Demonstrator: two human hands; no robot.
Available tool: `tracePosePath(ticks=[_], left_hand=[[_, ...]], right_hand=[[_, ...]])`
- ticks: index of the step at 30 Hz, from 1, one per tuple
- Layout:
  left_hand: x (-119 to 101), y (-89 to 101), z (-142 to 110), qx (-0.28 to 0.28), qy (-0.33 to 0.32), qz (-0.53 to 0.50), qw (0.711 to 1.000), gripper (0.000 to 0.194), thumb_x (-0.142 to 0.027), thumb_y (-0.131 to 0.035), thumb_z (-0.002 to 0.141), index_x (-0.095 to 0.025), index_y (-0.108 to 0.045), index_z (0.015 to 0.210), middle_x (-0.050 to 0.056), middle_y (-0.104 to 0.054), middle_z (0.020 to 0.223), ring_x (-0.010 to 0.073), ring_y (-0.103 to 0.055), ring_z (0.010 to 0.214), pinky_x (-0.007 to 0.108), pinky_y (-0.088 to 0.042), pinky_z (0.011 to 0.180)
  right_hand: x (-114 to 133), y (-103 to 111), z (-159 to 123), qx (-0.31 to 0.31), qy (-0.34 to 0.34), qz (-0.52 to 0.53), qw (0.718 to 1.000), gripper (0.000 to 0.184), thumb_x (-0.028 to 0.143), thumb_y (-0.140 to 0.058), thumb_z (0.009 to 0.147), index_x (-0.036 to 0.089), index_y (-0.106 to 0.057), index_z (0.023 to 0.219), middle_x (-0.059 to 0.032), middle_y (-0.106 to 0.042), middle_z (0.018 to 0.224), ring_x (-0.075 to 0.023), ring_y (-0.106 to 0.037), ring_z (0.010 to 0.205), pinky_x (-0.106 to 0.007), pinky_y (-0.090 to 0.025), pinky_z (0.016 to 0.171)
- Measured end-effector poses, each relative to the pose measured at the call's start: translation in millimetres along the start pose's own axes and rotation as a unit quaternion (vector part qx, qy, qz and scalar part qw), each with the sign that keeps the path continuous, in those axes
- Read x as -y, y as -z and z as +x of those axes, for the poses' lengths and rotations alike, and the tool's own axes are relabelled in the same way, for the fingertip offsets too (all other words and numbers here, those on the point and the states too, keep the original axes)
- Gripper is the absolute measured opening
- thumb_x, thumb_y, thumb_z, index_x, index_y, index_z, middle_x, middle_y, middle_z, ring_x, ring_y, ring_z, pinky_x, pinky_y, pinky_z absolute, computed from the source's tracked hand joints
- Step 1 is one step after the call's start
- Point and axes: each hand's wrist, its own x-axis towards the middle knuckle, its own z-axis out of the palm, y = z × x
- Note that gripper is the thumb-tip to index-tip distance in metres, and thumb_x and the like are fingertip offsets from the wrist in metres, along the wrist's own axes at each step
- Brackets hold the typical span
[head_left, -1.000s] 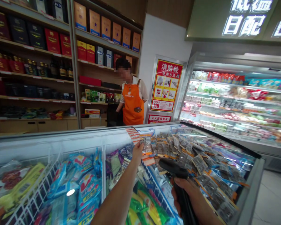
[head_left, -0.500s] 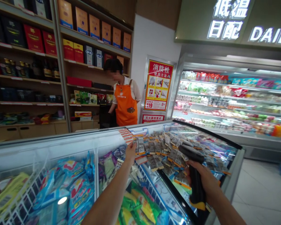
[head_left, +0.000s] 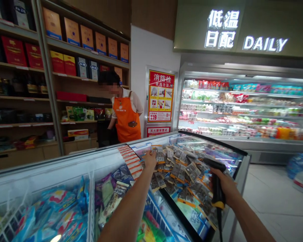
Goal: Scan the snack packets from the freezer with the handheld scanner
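Note:
My left hand (head_left: 149, 159) reaches over the chest freezer's glass top, fingers closed on the edge of a small clear packet (head_left: 159, 154) with an orange border. The packet is at the near-left side of a spread pile of similar packets (head_left: 179, 171) on the glass. My right hand (head_left: 224, 186) grips a black and yellow handheld barcode scanner (head_left: 217, 190) by its handle. Its head is above the right part of the pile, and a cable hangs down from the handle. My fingertips on the left are partly hidden.
Blue bags (head_left: 63, 208) and other frozen packs lie in wire baskets inside the freezer. Red-and-white label strips (head_left: 130, 159) line its glass. A person in an orange apron (head_left: 126, 117) stands behind it. A lit refrigerated shelf (head_left: 242, 111) and wrapped water bottles (head_left: 296, 168) are at the right.
The view has swung right. My left hand has moved right across the freezer top, away from the label strips, with the packet. The scanner is now more upright, its cable showing.

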Motion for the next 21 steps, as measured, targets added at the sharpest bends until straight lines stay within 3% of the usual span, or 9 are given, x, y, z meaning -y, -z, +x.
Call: tracePosePath(ticks=[4,9,16,19,21], left_hand=[[-14,-11.6,-7,-0.008,0.012,0.103,0.995,0.043,-0.032,-0.039,0.081,-0.012,-0.045,0.119,0.012,-0.057,0.113,0.0212,-0.052,0.104,0.031,-0.039,0.085],[-12,-13.7,-25,0.040,-0.069,0.231,0.970,0.040,-0.032,-0.034,0.083,-0.020,-0.046,0.119,0.009,-0.046,0.128,0.0244,-0.038,0.119,0.046,-0.027,0.096],[-10,-7.7,-35,0.047,-0.113,0.260,0.958,0.041,-0.032,-0.030,0.085,-0.019,-0.044,0.121,0.011,-0.033,0.137,0.0237,-0.026,0.126,0.049,-0.021,0.100],[-9,2.7,-37,0.071,-0.132,0.255,0.955,0.043,-0.036,-0.028,0.085,-0.020,-0.045,0.121,0.010,-0.035,0.136,0.0249,-0.027,0.126,0.051,-0.022,0.099],[-5,14.2,-38,0.052,-0.132,0.240,0.960,0.046,-0.036,-0.025,0.086,-0.018,-0.040,0.125,0.010,-0.033,0.137,0.0236,-0.025,0.127,0.047,-0.024,0.100]], right_hand=[[0,7,10,-0.002,-0.003,0.003,1.000,0.023,0.034,-0.065,0.062,0.017,-0.052,0.068,0.0034,-0.054,0.041,-0.0117,-0.048,0.034,-0.022,-0.038,0.031],[-4,12,16,-0.008,-0.003,0.020,1.000,0.022,0.033,-0.066,0.062,0.017,-0.051,0.069,0.0042,-0.054,0.041,-0.0111,-0.049,0.035,-0.021,-0.038,0.032],[3,9,4,0.006,-0.008,0.028,1.000,0.022,0.034,-0.065,0.064,0.017,-0.051,0.067,0.0040,-0.054,0.042,-0.0107,-0.048,0.035,-0.021,-0.039,0.032],[9,5,-7,0.010,-0.004,0.028,1.000,0.022,0.034,-0.065,0.063,0.017,-0.051,0.066,0.0040,-0.054,0.042,-0.0110,-0.048,0.034,-0.022,-0.038,0.032],[12,0,-15,0.015,0.020,0.021,0.999,0.023,0.035,-0.065,0.061,0.017,-0.052,0.066,0.0032,-0.054,0.042,-0.0119,-0.049,0.034,-0.022,-0.038,0.031]])
